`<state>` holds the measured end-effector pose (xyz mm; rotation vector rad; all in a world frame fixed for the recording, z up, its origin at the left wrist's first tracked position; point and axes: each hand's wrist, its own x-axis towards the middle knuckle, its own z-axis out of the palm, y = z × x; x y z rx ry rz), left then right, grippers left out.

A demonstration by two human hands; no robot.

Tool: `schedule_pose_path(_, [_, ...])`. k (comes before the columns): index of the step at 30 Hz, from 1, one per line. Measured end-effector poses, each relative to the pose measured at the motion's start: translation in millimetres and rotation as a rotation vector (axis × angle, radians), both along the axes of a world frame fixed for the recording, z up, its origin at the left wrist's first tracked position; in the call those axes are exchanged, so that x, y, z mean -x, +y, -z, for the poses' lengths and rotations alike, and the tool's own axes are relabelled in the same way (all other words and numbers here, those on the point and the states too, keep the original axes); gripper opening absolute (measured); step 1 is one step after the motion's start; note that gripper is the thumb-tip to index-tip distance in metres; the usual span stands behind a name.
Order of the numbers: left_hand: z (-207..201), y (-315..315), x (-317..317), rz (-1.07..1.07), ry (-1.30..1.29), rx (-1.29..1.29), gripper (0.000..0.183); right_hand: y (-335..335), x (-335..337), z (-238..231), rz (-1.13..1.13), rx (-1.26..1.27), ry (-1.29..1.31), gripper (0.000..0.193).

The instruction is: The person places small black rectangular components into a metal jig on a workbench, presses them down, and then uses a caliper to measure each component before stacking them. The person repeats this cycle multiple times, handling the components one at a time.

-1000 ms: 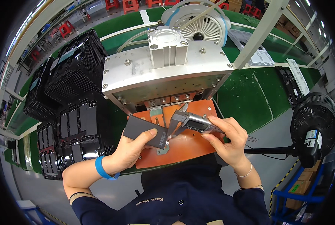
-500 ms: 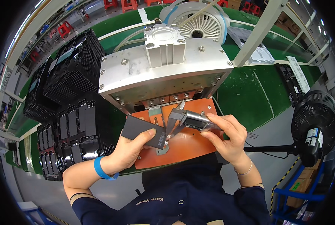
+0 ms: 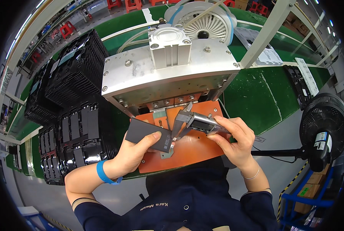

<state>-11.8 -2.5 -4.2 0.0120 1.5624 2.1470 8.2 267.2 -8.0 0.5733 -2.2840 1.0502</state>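
Note:
My left hand (image 3: 135,151) grips a flat black battery cell (image 3: 149,134), thumb on its upper face, fingers underneath. Small metal tabs (image 3: 173,141) stick out from the cell's right end. In my right hand (image 3: 237,140) is a digital caliper (image 3: 199,122), pinched between thumb and fingers, its display facing up. The caliper's jaws (image 3: 178,125) point down at the tabs; I cannot tell whether they touch them. Both hands are above an orange base plate (image 3: 197,148) with a metal fixture partly hidden under the cell.
A silver press (image 3: 170,69) stands just beyond the plate. Stacked black trays (image 3: 75,65) rise at the left, with trays of flat black cells (image 3: 79,129) nearer. A white fan (image 3: 203,27) is behind the press, a black fan (image 3: 320,131) at the right. Green mat (image 3: 256,92) covers the bench.
The caliper has tilted slightly and its display shows more plainly. The cell in my left hand has shifted a little to the right.

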Motion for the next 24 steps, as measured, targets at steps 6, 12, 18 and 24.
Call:
schedule_pose_path(6, [1.3,-1.8,0.3,0.014,-0.017,0.012,0.021,0.6,-2.2,-1.0,0.006,0.003,0.026,0.048])
schedule_pose_path(12, [0.2,-0.3,-1.3,-0.027,-0.014,0.037,0.023,0.8,-7.1,-3.6,-0.02,-0.008,0.003,0.048])
schedule_pose_path(18, [0.9,-1.7,-0.5,-0.008,-0.036,0.046,0.025,-1.9,-6.6,0.1,-0.035,0.01,-0.002,0.048])
schedule_pose_path(24, [0.7,-0.8,-0.3,-0.014,-0.02,0.037,0.025,-2.0,-5.2,0.1,-0.041,-0.009,0.02,0.047])
